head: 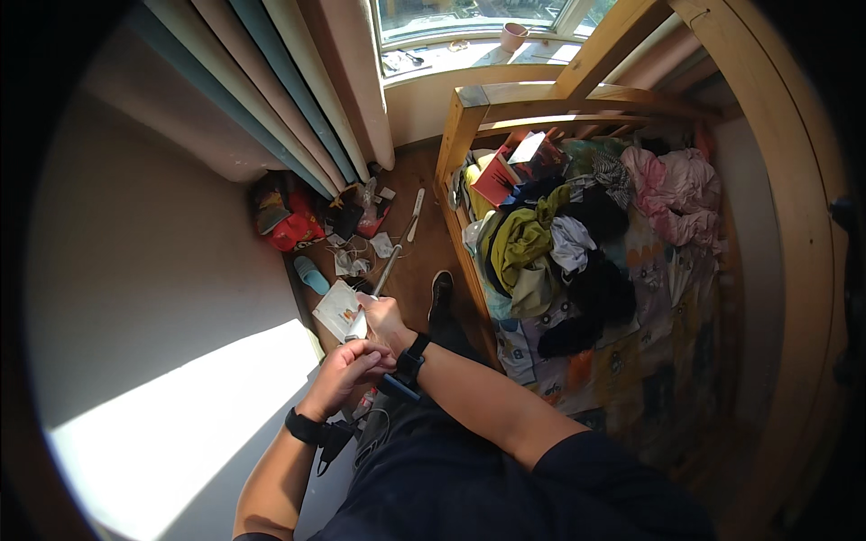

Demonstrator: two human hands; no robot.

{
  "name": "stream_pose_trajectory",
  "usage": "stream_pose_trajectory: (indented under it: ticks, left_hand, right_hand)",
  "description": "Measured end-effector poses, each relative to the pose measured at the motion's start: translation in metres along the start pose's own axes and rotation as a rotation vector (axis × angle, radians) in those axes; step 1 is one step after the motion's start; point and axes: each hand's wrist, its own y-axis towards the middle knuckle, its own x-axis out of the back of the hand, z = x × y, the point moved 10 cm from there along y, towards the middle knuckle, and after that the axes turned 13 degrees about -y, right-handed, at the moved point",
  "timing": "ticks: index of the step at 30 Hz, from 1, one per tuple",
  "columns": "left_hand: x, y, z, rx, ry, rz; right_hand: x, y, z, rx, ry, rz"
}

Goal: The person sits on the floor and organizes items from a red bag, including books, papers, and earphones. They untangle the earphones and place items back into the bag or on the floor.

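Note:
My right hand (384, 319) is closed around the white grip of a slim metal pole (387, 274). The pole slants down and away over the floor, its far end close to a long white strip (417, 215). Just below the grip, my left hand (353, 370) has curled fingers right beside my right wrist; whether they hold anything is hidden. Beneath the pole lie a white printed bag (336, 312) and crumpled white papers (352, 262) among thin cords.
At left are a light blue slipper (311, 274), a red bag (292, 226) and striped curtains (270, 95) by the wall. To the right, a wooden bed frame (467, 115) holds piled clothes (524, 240) and a red box (496, 177). A pink cup (513, 37) stands on the windowsill.

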Motion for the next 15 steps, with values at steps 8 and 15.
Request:
stream_pose_trajectory:
  ticks: [8, 15]
  left_hand:
    - [0.017, 0.08, -0.175, -0.224, 0.208, -0.11]
    - [0.014, 0.165, -0.325, -0.526, 0.161, -0.178]
  right_hand:
    - [-0.024, 0.078, 0.178, -0.052, 0.211, 0.092]
    - [-0.064, 0.128, 0.271, -0.045, 0.376, 0.156]
